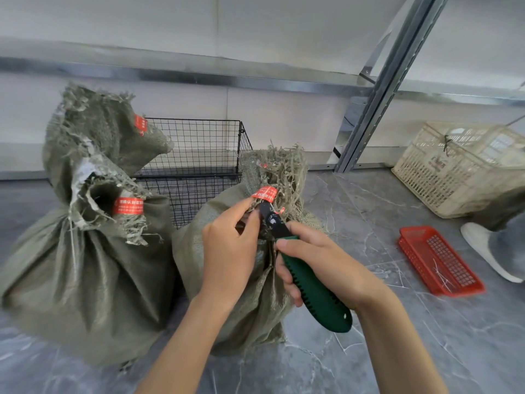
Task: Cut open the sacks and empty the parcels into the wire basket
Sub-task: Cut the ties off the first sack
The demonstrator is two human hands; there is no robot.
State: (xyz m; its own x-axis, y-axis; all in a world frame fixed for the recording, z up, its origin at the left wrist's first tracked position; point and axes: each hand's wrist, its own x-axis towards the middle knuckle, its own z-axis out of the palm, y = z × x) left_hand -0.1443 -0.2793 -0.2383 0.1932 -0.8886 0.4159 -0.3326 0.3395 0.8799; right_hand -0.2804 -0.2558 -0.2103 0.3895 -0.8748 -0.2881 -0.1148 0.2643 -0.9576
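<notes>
Counted three grey-green woven sacks on the floor: a big front-left sack [85, 280], a back sack [108, 129] behind it, and the near sack [255, 294] the person is working on. Each has one red tape [264, 193] round its tied neck, so three tapes. One black wire basket [204, 137] stands just behind the sacks, by the wall. Off to the right there's one cream plastic crate [443, 172] and one red tray [437, 260] flat on the floor with a few pale strands in it.

The left hand [230, 245] pinches the bunched neck of the near sack just under the tape, thumb and fingers closed on the fabric. The right hand [321, 260] is wrapped tight round the green handle of the one cutter [315, 294], dark blade up against the neck right below the tape.

Hard bits: the blade tip is lost in the frayed threads, so I can't tell if it's biting in. What's inside the sacks is hidden. The tape print is too blurry to read. Some grey-green cloth by the crate is cut off at the edge, maybe a fourth sack, can't tell.
</notes>
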